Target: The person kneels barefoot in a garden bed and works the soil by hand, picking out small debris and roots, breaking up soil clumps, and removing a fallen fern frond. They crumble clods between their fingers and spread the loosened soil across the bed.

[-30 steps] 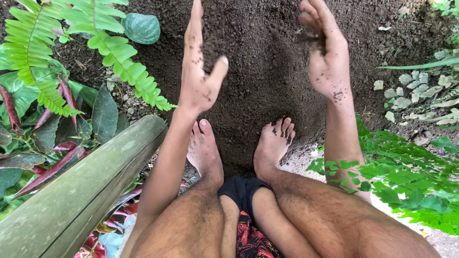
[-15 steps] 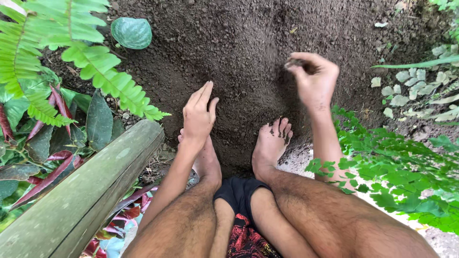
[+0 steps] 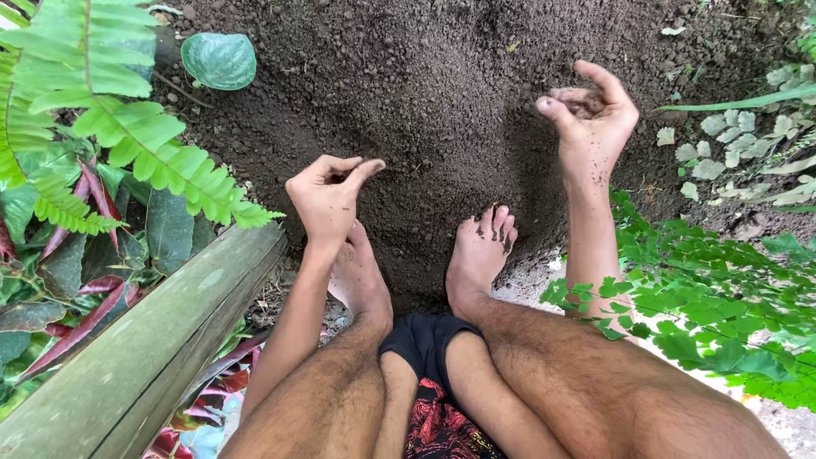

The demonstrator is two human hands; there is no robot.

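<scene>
Two hands: left hand, right hand. Two bare feet. One soil patch. One round leaf. One wooden beam. One large fern frond.

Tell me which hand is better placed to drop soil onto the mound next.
Probably the right hand: its curled fingers cup a clump of dark soil above the mound. The left hand hangs nearer the feet, fingers pinched, with no soil visible in it.

Soft, even daylight, faint shadows, sharp focus, slight wide-angle stretch at the edges.
</scene>
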